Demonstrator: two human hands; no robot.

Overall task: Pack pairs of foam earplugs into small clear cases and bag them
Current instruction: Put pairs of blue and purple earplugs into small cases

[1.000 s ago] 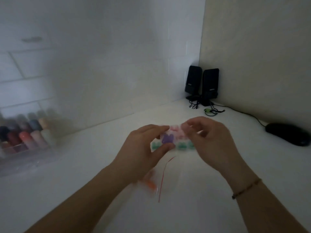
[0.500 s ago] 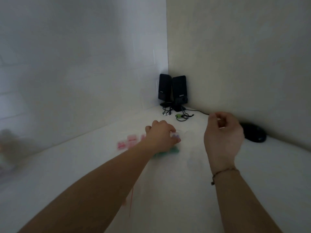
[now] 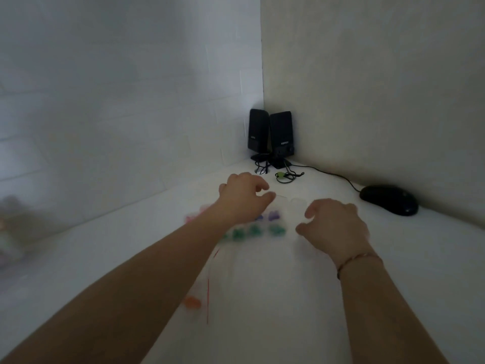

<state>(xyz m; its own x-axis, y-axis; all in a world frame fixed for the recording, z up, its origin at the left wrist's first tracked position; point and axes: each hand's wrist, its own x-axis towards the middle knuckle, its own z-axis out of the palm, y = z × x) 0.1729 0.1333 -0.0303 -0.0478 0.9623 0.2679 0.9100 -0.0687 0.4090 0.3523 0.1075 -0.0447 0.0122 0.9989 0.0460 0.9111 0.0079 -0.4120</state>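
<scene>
Small clear cases lie in rows on the white table: green earplug pairs (image 3: 253, 231) in the near row, purple ones (image 3: 273, 215) behind, pink ones (image 3: 194, 216) to the left, and empty clear cases (image 3: 296, 203) at the far right. My left hand (image 3: 242, 199) hovers over the rows with fingers loosely curled, holding nothing I can see. My right hand (image 3: 333, 223) hangs just right of the cases, fingers relaxed and spread. A clear bag with a red strip (image 3: 208, 292) lies nearer me, with an orange earplug pair (image 3: 192, 302) beside it.
Two black speakers (image 3: 270, 137) stand in the wall corner with tangled cables (image 3: 284, 176). A black mouse (image 3: 388, 199) rests at the right by the wall. A blurred container of coloured items (image 3: 8, 240) sits at the far left edge.
The view swung right. The cases I held in both hands a second ago now lie on the table. My right hand has dropped from mid-air to beside the cases.
</scene>
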